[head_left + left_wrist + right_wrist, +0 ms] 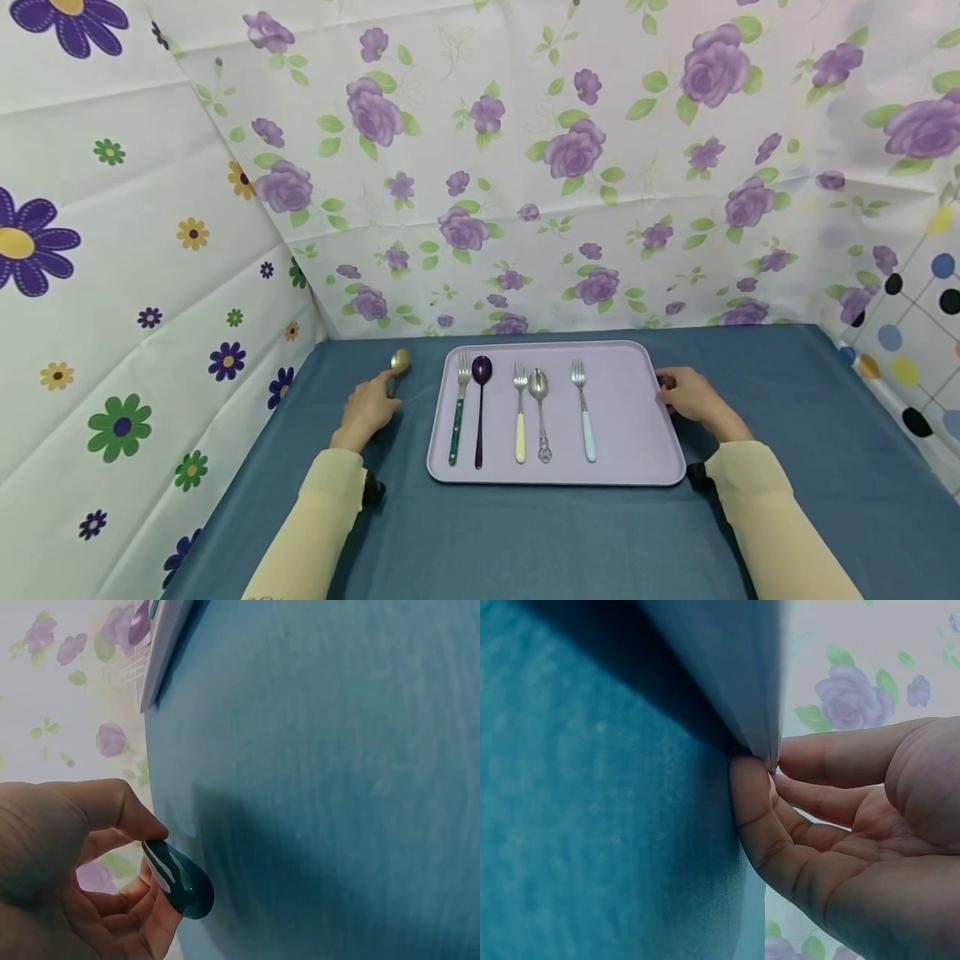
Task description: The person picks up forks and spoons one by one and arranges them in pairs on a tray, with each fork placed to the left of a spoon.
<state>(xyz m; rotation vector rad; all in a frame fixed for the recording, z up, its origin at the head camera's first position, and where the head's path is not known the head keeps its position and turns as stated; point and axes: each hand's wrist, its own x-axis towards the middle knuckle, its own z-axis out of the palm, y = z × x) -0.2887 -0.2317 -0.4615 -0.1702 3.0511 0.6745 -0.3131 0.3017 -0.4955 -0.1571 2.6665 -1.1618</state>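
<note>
My left hand [367,408] pinches a spoon with a gold bowl [401,360], left of the tray; its dark green handle end [180,881] shows between thumb and fingers in the left wrist view. The right hand [693,393] grips the right rim of a pale lilac tray [630,425], a finger tucked beneath the edge in the right wrist view. Lying on the tray, left to right, are a green-handled fork [456,425], a dark purple spoon [482,368], a yellow-handled fork [521,437], an ornate silver spoon [538,383] and a light-blue-handled fork [588,437].
A blue-grey cloth [525,542] covers the table under the tray. Behind it hangs a purple-flowered sheet [465,229]. Another flowered sheet [120,333] walls the left side, and a dotted one [915,367] the right.
</note>
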